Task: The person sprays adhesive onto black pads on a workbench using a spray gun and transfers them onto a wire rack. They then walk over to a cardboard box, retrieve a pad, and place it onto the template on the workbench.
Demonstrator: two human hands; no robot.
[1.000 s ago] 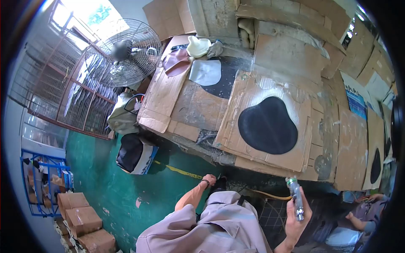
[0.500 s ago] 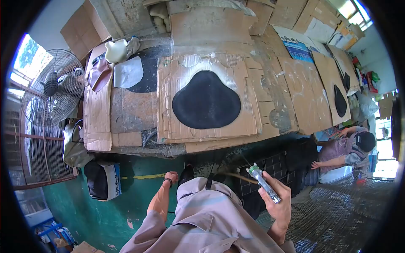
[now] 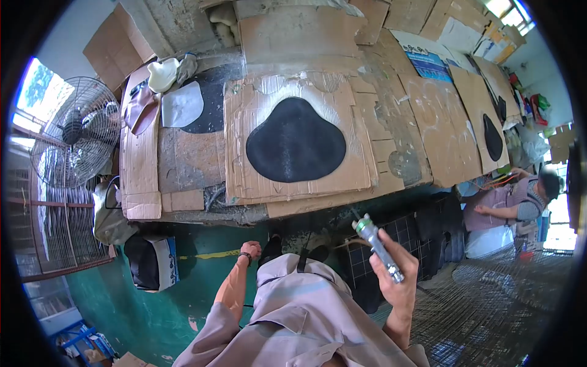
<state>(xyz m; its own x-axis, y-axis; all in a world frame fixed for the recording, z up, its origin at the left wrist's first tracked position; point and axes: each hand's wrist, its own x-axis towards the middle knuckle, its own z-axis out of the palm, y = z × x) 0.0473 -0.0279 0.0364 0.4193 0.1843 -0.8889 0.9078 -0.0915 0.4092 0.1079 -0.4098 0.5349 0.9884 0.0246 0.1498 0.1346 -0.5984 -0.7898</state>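
In my right hand (image 3: 398, 272) is a metallic spray gun (image 3: 379, 246) with a green ring, its front end pointing up and left toward the table's front edge. My left hand (image 3: 251, 249) hangs low beside my body with its fingers curled in; whether it holds anything is hidden. A black rounded panel (image 3: 296, 142) lies flat on a cardboard sheet (image 3: 361, 177) on the table, with whitish residue around its narrow top end. Neither hand touches the panel.
A wire fan (image 3: 76, 131) stands left of the table. Below the table's left end is a box with black material (image 3: 143, 263). White sheet (image 3: 183, 105) and reddish-brown piece (image 3: 140, 110) lie at the table's left. At the right, a co-worker (image 3: 513, 205) is near black material.
My view has swung to the right since a second ago, bringing the co-worker further into view. The spray gun stays in my right hand, and the co-worker's arm has drawn inward.
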